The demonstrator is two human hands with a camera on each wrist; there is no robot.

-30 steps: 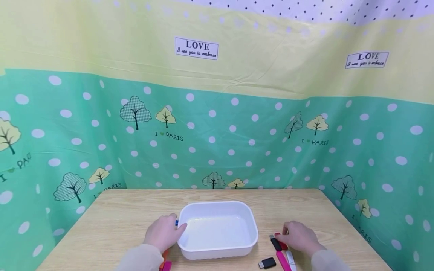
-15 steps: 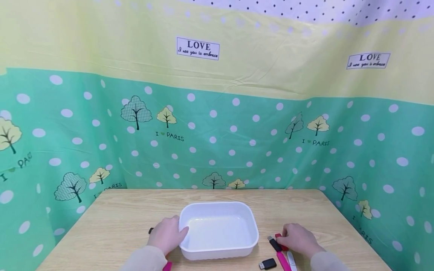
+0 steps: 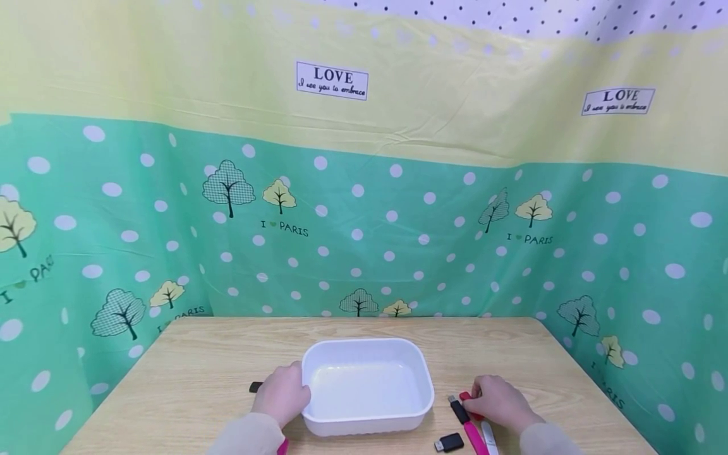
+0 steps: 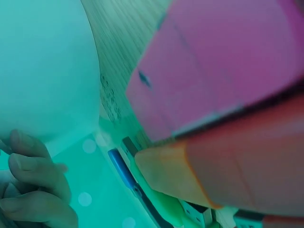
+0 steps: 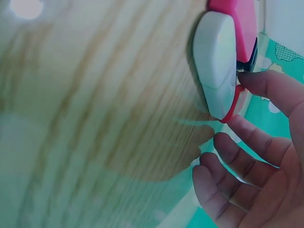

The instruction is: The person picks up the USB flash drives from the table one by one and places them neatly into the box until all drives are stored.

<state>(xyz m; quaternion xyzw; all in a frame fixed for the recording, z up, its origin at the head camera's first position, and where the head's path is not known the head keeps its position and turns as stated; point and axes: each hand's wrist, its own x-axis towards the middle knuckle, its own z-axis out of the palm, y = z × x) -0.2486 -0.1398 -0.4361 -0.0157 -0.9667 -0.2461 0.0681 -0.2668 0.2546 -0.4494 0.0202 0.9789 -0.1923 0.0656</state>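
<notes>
My right hand (image 3: 500, 401) pinches a red USB flash drive (image 3: 466, 397) between thumb and forefinger; its other fingers curl loosely beside it in the right wrist view. Close by lie a black-and-pink flash drive (image 3: 474, 436) and a white one (image 5: 216, 61). At the left rim of a white plastic tub (image 3: 370, 423) is my left hand (image 3: 281, 395), its thumb overlapping the rim. In the left wrist view its curled fingers (image 4: 35, 171) are beside the outer wall; I cannot tell whether they grip it. The tub's inside shows nothing in it.
A black flash drive (image 3: 449, 442) lies right of the tub. Another black piece (image 3: 256, 387) shows left of my left hand. Several more drives, pink (image 4: 213, 61), orange (image 4: 213, 166) and blue (image 4: 121, 168), line up under the left wrist. A patterned curtain (image 3: 364, 189) hangs behind the table.
My left hand has shifted slightly right and its thumb has drawn back toward the rim, uncovering the black piece. The red drive and the neighbouring black one have turned slightly; the tub is about where it was.
</notes>
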